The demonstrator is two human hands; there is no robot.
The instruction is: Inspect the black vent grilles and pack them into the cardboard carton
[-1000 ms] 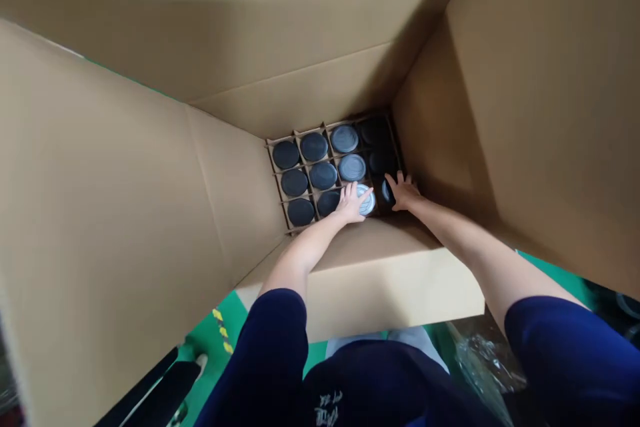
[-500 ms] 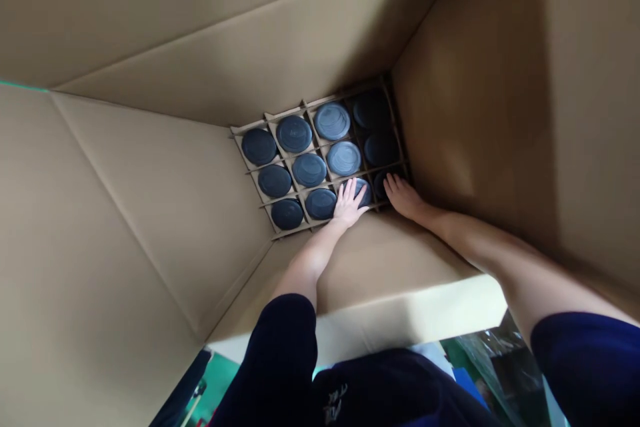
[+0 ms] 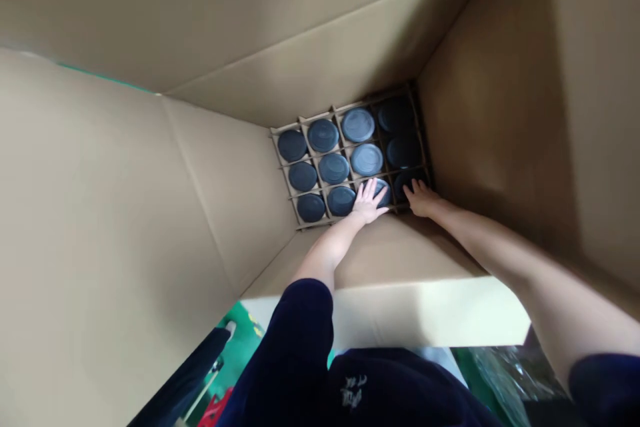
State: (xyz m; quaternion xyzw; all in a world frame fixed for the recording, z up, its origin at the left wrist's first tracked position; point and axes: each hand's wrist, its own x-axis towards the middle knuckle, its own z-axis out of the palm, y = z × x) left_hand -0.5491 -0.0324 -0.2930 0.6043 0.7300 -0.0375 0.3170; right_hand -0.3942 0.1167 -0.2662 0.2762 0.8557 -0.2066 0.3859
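Deep in a large cardboard box, a cardboard divider (image 3: 349, 147) forms a grid around several dark round objects (image 3: 334, 168). My left hand (image 3: 369, 203) rests with fingers spread on a round object (image 3: 382, 191) in the row nearest me, partly covering it. Beside it, my right hand (image 3: 421, 199) has its fingers apart at the near right corner of the grid, its fingertips on the dark round object (image 3: 404, 183) there. That corner lies in deep shadow.
Tall cardboard walls (image 3: 500, 120) surround the grid, and the near wall's pale folded flap (image 3: 425, 313) is close to my body. Outside at the lower left are a person's dark-clothed leg (image 3: 185, 373), green floor and a red object (image 3: 215, 408). Clear plastic lies at lower right.
The view has shifted, so the grid and both hands appear farther right. My right hand's fingers look more spread than before; my left hand stays on the same round object.
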